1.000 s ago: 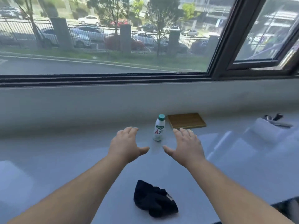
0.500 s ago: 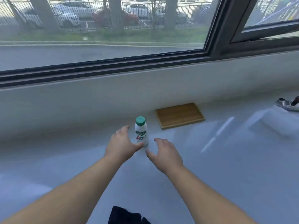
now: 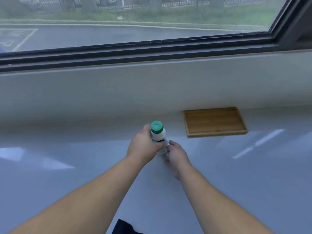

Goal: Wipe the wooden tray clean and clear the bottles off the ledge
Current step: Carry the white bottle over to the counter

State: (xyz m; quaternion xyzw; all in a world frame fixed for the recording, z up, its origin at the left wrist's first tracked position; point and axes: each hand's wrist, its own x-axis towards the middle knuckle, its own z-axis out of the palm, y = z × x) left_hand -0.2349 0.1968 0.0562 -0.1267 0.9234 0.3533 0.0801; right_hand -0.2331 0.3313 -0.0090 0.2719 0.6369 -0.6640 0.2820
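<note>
A small white bottle (image 3: 158, 132) with a green cap stands on the pale ledge (image 3: 67, 166) near the middle. My left hand (image 3: 143, 146) is wrapped around the bottle's body from the left. My right hand (image 3: 176, 157) touches its lower part from the right, fingers curled against the base. An empty wooden tray (image 3: 214, 122) lies flat against the wall, to the right of the bottle and a little farther back. A black cloth (image 3: 124, 228) peeks in at the bottom edge between my forearms.
A low white wall (image 3: 118, 92) rises behind the ledge, topped by a dark window frame (image 3: 135, 51) and glass onto a road. Sunlight patches fall across the ledge at left and right.
Both hands have closed in on the bottle: the left hand now grips it and the right hand touches its base. The view has moved closer and tilted down, so the cloth slid mostly out of sight.
</note>
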